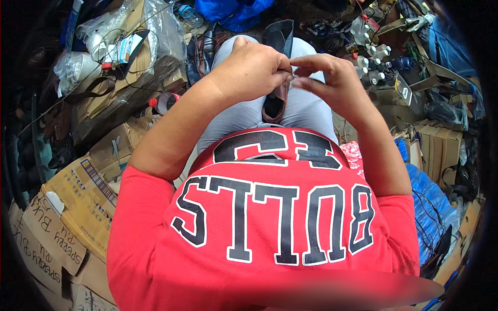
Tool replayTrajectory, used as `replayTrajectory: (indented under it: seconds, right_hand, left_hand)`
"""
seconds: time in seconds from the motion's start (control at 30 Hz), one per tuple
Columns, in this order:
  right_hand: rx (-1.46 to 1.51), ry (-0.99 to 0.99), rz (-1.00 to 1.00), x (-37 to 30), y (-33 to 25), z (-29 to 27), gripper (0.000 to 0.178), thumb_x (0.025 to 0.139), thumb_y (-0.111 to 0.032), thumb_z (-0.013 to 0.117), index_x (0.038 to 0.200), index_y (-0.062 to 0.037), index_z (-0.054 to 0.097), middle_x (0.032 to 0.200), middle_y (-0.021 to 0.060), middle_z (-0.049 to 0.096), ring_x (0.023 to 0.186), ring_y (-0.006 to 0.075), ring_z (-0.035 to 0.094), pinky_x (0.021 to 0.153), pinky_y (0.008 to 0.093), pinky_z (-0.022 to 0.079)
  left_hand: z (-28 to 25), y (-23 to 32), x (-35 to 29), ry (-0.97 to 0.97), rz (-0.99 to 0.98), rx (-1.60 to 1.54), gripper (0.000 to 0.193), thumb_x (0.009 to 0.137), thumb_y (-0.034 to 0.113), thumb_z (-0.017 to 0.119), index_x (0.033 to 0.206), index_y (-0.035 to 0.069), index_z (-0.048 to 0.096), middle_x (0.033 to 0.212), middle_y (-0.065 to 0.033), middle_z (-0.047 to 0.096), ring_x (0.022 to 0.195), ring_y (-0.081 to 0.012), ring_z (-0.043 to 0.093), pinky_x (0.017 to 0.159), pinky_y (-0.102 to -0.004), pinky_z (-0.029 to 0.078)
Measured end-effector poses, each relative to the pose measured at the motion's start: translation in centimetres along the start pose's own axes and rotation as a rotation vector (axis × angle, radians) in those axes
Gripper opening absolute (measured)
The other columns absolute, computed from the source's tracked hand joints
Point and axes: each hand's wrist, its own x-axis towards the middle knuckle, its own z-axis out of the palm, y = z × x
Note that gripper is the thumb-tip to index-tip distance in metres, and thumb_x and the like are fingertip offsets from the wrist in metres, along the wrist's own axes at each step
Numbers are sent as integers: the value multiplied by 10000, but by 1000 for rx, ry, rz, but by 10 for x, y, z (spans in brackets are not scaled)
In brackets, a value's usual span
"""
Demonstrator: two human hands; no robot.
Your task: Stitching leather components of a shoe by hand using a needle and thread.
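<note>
Footwear of brown leather (pixel 281 93), dark inside and rounded at its near end, lies lengthwise between the thighs on pale grey cloth trousers (pixel 236 116), just below both hands. The left hand (pixel 259 67) is mostly curled, its thumb and fingertips closed in a pinch; the right hand (pixel 324 75) is part open, its thumb and forefinger near the other's fingertips. A fine, pale, thread-like strand (pixel 294 77) seems to show between them, too small and blurred to tell exactly what it is or which hand has it. Handling so slight a thing well probably calls for a light pinch close to its end, steady wrists, and knees pressed in so the footwear does not roll. Beyond the hands stands a stiff, dark grey, curved leather-like piece (pixel 280 33); whether it joins the footwear is hidden. Around the lap, textures clash: crinkled blue plastic sheeting (pixel 228 13), a creased yellow cardboard box (pixel 78 199) with flat panels, and smooth, rounded white plastic bottles (pixel 381 52).
</note>
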Motion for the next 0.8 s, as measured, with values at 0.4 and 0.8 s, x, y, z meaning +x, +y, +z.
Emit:
replayTrajectory:
  seconds: [0.4, 0.8]
  right_hand:
    - [-4, -21, 164, 1, 51, 17, 160, 835, -75, 595, 969, -69, 681, 862, 107, 607, 807, 229, 613, 711, 312, 485]
    - [-137, -55, 185, 7, 50, 17, 196, 788, -83, 555, 924, -64, 696, 828, 139, 604, 778, 290, 607, 707, 362, 489]
  left_hand:
    - [27, -77, 60, -50, -42, -395, 517, 685, 206, 792, 1145, 90, 587, 1115, -65, 601, 824, -151, 564, 787, -295, 467]
    - [35, -85, 87, -180, 78, -399, 312, 671, 236, 800, 870, 39, 662, 918, -49, 530, 916, -204, 537, 813, -313, 427]
